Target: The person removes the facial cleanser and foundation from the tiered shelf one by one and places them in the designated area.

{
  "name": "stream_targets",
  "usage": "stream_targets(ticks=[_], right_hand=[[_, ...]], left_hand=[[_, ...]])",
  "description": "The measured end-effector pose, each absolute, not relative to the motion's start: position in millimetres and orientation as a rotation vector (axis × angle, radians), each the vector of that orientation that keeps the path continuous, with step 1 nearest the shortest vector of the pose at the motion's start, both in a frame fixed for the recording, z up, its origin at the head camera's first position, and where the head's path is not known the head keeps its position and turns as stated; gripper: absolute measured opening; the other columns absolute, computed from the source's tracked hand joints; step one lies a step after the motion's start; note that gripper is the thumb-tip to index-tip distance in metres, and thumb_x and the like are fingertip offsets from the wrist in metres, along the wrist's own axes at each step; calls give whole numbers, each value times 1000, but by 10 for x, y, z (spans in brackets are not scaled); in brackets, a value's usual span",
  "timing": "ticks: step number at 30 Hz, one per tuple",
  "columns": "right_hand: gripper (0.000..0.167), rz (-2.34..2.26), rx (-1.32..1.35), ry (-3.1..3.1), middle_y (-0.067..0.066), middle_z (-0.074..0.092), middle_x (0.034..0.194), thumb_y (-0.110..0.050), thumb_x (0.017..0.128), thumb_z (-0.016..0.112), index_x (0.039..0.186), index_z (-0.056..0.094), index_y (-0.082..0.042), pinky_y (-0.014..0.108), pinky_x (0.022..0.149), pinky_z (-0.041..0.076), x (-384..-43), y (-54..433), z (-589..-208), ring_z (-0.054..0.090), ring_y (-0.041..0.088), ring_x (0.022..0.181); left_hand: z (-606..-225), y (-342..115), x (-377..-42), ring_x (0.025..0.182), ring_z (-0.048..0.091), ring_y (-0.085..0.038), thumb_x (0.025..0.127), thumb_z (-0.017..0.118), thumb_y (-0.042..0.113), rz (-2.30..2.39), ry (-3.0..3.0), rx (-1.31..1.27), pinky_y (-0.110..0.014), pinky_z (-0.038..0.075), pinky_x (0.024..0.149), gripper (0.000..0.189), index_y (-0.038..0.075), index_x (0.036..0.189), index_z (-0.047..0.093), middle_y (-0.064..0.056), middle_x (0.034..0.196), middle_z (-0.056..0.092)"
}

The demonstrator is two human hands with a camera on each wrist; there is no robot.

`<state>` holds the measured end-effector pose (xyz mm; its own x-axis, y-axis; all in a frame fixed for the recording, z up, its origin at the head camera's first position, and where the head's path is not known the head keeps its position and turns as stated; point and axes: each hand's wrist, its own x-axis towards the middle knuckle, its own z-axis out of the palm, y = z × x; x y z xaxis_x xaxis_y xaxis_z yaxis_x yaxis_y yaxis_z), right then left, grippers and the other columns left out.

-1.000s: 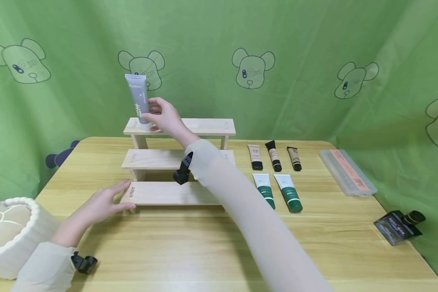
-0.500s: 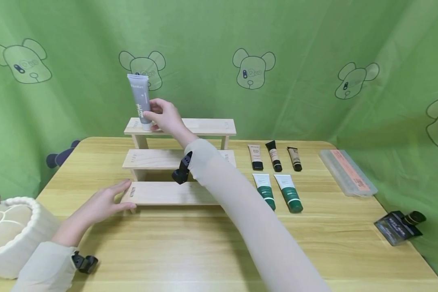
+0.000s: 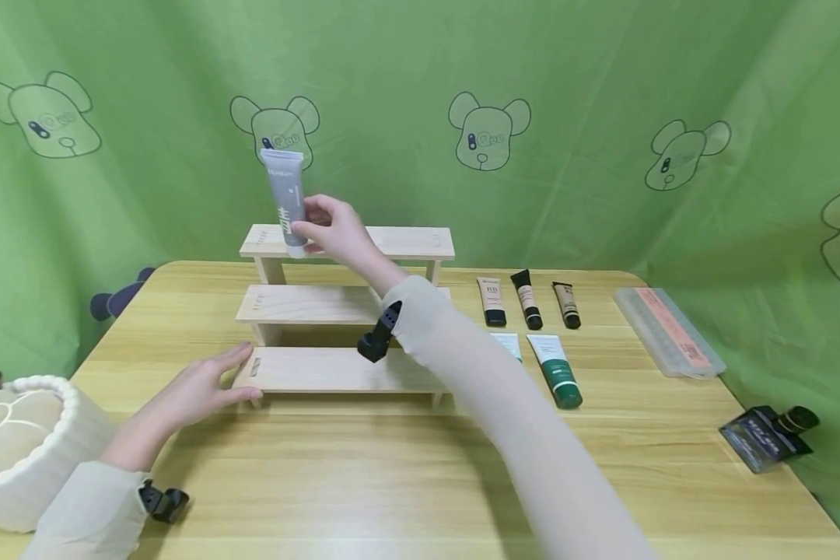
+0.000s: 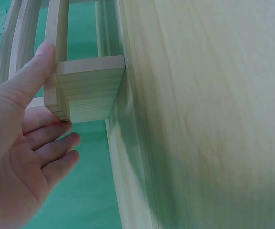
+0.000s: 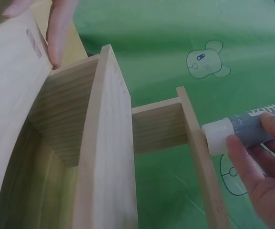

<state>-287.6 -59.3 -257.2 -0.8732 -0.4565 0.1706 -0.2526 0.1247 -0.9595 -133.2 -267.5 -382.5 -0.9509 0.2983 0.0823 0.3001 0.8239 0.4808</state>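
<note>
A grey-blue squeeze tube (image 3: 287, 190) with a white cap (image 5: 218, 136) is pinched between the thumb and fingers of my right hand (image 3: 339, 233). It stands cap down, leaning slightly, at the left part of the top shelf (image 3: 399, 239). In the right wrist view the cap is right at that shelf's board. My left hand (image 3: 192, 393) holds the left end of the lowest shelf (image 3: 336, 369) of the three-tier wooden stand. In the left wrist view its thumb (image 4: 37, 67) lies on the board's front edge, the index finger at the corner, the other fingers loosely curled.
Right of the stand lie three small tubes, one a BB cream (image 3: 491, 299), and two green-and-white tubes, one (image 3: 555, 369) fully visible. A clear plastic case (image 3: 665, 330) and a dark bottle (image 3: 759, 439) lie farther right. A white basket (image 3: 77, 435) stands front left.
My right hand has shifted to the right and slightly down with the squeeze tube along the top shelf. The left hand stays at the lowest shelf's end.
</note>
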Motion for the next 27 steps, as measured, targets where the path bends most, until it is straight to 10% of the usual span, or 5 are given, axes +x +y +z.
stream_targets(ticks=[27], right_hand=[[43, -1897, -692, 2274, 21, 56, 114, -6, 88, 62, 126, 47, 7, 40, 78, 54, -2485, 833, -2660, 58, 30, 99]], left_hand=[[-3842, -2686, -1332, 121, 35, -48, 79, 69, 40, -795, -2987, -494, -57, 28, 100, 80, -10, 133, 38, -30, 136, 36]])
